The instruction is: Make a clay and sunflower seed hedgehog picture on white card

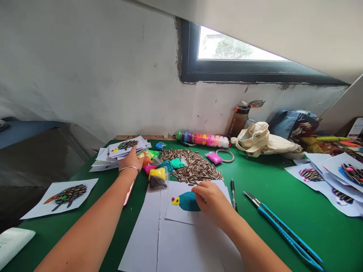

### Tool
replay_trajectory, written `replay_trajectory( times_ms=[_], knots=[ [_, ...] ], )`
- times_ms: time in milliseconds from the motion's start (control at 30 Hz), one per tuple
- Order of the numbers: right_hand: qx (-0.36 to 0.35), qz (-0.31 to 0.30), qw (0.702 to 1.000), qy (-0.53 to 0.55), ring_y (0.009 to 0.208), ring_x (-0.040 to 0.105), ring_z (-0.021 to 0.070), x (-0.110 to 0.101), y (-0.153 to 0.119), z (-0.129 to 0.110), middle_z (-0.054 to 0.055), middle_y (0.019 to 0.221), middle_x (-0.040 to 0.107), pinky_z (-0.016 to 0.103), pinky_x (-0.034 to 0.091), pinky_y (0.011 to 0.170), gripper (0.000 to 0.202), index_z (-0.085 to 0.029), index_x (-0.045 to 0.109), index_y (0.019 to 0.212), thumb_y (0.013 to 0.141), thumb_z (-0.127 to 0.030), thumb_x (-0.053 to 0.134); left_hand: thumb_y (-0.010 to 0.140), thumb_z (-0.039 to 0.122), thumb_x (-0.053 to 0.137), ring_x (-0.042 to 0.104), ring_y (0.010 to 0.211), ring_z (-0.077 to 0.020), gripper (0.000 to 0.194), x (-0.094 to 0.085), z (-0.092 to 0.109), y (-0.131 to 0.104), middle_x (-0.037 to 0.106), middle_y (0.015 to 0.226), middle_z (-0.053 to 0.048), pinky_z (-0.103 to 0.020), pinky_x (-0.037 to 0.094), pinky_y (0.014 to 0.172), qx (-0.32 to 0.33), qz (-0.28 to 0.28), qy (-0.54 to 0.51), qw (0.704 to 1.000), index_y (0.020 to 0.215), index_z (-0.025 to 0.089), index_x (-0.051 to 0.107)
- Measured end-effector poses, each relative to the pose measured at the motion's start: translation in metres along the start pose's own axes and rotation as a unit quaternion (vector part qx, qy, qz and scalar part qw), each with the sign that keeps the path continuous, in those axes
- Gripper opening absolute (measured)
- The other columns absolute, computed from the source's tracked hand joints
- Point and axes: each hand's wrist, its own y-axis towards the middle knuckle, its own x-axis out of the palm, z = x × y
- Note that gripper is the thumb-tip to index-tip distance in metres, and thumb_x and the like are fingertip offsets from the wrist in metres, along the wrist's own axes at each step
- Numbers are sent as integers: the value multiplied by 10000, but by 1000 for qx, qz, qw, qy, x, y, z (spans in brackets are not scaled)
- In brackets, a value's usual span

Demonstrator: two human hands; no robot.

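Observation:
My left hand (132, 161) reaches to the far left, its index finger stretched onto the edge of the top card (138, 141) of a paper stack. That card bears a bird figure of sunflower seeds with a yellow head. My right hand (211, 200) is over a white card (178, 216), fingers pinched together at the right end of a flat teal clay body (187, 201). Whatever sits between those fingertips is hidden. A yellow clay head (176, 201) with a pink dot adjoins the body. The card rests on larger white sheets (181, 249).
Behind the sheets lie a pile of sunflower seeds (195, 166) and several clay bags (158, 175). A pen (233, 194) and blue tweezers (289, 234) are at right. A seed-bird card (68, 197) lies left, more cards (320, 189) right. A bottle (239, 120) stands by the wall.

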Motion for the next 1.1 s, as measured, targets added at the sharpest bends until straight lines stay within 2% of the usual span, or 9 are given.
replay_trajectory(
  times_ms=[167, 367, 467, 533, 667, 767, 833, 933, 1100],
  knots=[
    [-3, 9, 1000, 14, 730, 538, 173, 4, 1, 5, 49, 742, 632, 275, 383, 655, 271, -200, 703, 800, 776, -38, 487, 804, 224, 510, 636, 913, -298, 551, 0, 10, -3, 692, 1003, -104, -392, 474, 783, 7, 72, -46, 996, 1347, 208, 414],
    [8, 87, 991, 99, 847, 551, 206, 2, 1, 4, 84, 884, 643, 326, 430, 745, 261, -195, 692, 916, 828, -114, 460, 790, 236, 544, 626, 883, -208, 430, -39, 33, -53, 673, 952, -40, -319, 470, 842, 103, 138, -183, 968, 1218, 205, 561],
    [46, 108, 972, 205, 868, 559, 195, -6, -1, -7, 74, 944, 637, 315, 446, 755, 220, -205, 669, 984, 860, -222, 489, 784, 260, 551, 614, 772, -179, 423, -46, 48, -98, 644, 856, -22, -317, 497, 749, 175, 28, -307, 935, 1201, 194, 575],
    [81, 105, 950, 282, 831, 566, 177, -12, -3, -15, 62, 964, 632, 286, 455, 702, 258, -215, 632, 1074, 864, -306, 514, 779, 294, 564, 594, 708, -165, 441, -40, 56, -126, 616, 802, -16, -295, 507, 668, 196, -82, -386, 898, 1205, 180, 569],
    [107, 46, 904, 412, 674, 562, 138, -18, -5, -26, 27, 819, 636, 251, 443, 599, 258, -204, 635, 1010, 846, -382, 546, 751, 277, 606, 561, 670, -145, 472, -21, 64, -163, 593, 758, -7, -274, 488, 647, 190, -193, -450, 851, 1212, 184, 564],
    [124, 3, 863, 489, 561, 529, 118, -17, -5, -31, -1, 607, 586, 237, 420, 535, 269, -167, 633, 765, 852, -400, 529, 737, 307, 659, 576, 769, -156, 619, -11, 64, -174, 581, 853, -22, -291, 483, 719, 154, -235, -513, 811, 1314, 215, 452],
    [137, 2, 847, 515, 553, 518, 117, -14, -5, -33, -1, 587, 573, 238, 422, 528, 288, -156, 623, 723, 844, -403, 538, 686, 356, 723, 589, 819, -175, 750, -7, 62, -176, 572, 954, -50, -311, 486, 725, 107, -284, -570, 764, 1346, 227, 391],
    [150, -4, 834, 530, 592, 529, 125, -11, -4, -35, 5, 625, 577, 248, 440, 564, 261, -151, 627, 726, 820, -388, 569, 681, 412, 729, 555, 644, -135, 592, -1, 59, -177, 574, 754, -24, -281, 463, 610, 91, -369, -599, 705, 1172, 140, 542],
    [179, 6, 861, 477, 622, 500, 114, -11, -2, -30, 8, 698, 589, 229, 406, 569, 235, -160, 671, 788, 815, -374, 577, 739, 369, 681, 509, 569, -114, 322, 5, 53, -172, 551, 617, 8, -264, 424, 560, 114, -368, -575, 722, 928, 119, 611]
  ],
)
